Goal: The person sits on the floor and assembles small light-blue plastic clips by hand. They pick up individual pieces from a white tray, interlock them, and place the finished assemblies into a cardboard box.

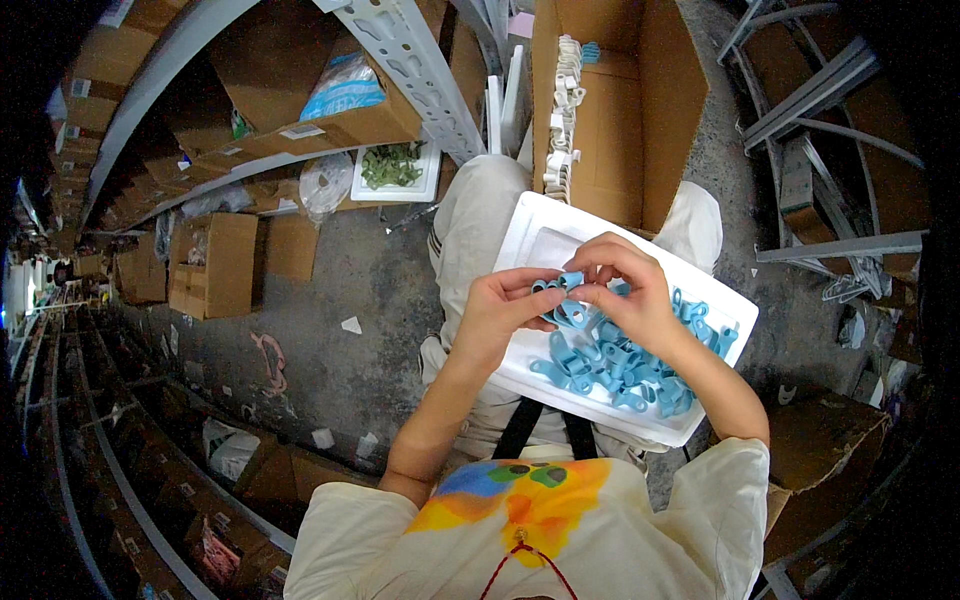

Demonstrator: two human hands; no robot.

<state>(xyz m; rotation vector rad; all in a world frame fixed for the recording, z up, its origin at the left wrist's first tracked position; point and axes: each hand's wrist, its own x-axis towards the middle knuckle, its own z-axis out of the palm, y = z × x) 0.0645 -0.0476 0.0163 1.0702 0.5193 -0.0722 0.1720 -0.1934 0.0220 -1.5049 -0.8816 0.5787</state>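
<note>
Light-blue plastic clips (572, 312) are pinched between the thumb and fingers of both the left hand (497, 305) and the right hand (635, 295), above 1 white tray (525, 355); they look light, smooth and slightly springy, so their flat strap sides seem the best place to hold. More than 10 loose blue clips (650, 375) overlap in this tray, too mixed for exact counting, and beyond it stands 1 open cardboard box (605, 140) with 1 row of white clips (567, 110).
</note>
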